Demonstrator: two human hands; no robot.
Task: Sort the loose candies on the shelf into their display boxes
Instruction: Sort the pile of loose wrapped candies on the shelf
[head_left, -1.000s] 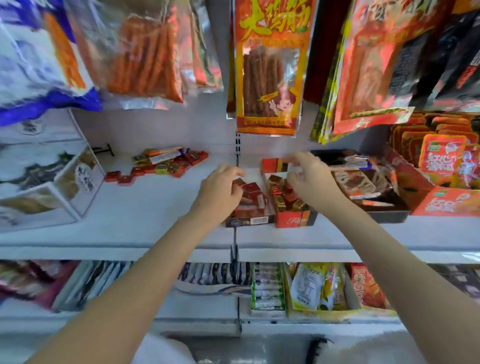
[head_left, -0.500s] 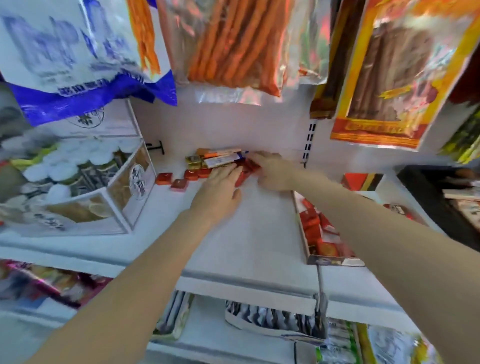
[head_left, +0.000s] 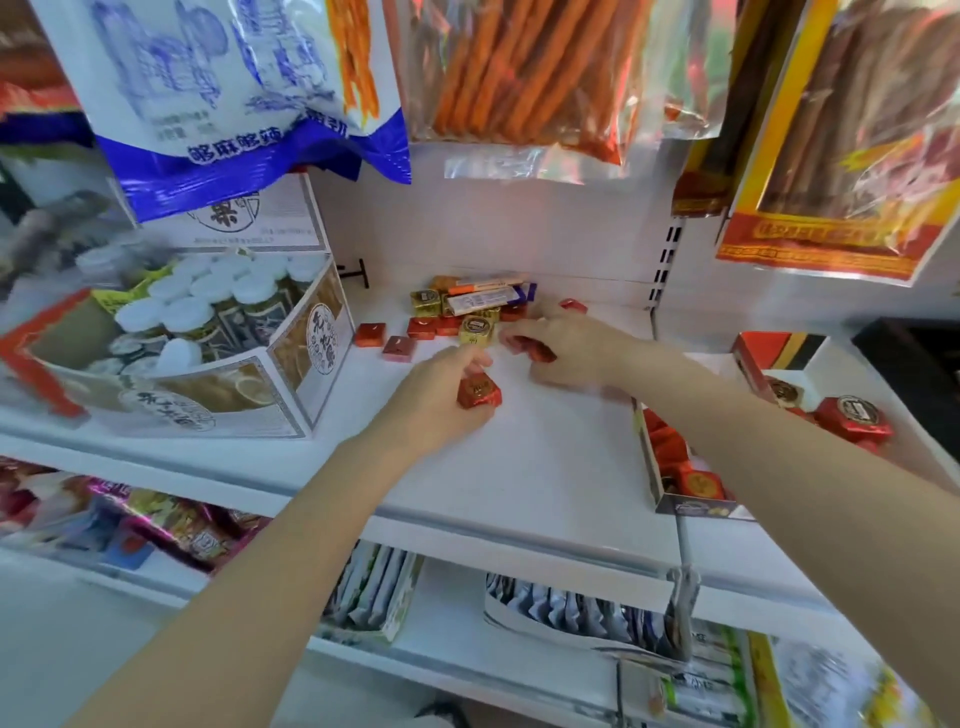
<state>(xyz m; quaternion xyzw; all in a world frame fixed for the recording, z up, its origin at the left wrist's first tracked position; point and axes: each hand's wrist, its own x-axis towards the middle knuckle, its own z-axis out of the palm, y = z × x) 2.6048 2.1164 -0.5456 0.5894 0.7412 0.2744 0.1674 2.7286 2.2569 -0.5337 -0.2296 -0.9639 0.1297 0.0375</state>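
Observation:
A pile of loose candies (head_left: 457, 312), red and gold wrapped cubes plus a few long bars, lies at the back of the white shelf (head_left: 545, 467). My left hand (head_left: 441, 400) grips a red cube candy (head_left: 479, 391) just in front of the pile. My right hand (head_left: 576, 348) holds red candies (head_left: 530, 347) in its fingers beside the pile. To the right, partly hidden by my right forearm, stand a display box of red candies (head_left: 685, 483) and a second red box (head_left: 769, 358) with red cubes.
A large white display box of white-capped jars (head_left: 182, 332) stands at the left of the shelf. Snack bags (head_left: 519, 78) hang low overhead. A black tray (head_left: 914, 374) sits at the far right. More packets fill the lower shelf (head_left: 519, 613).
Both hands left the boxes on the right and reached to the loose pile. The left hand now holds a red cube and has drawn back; the right hand has picked up red candies.

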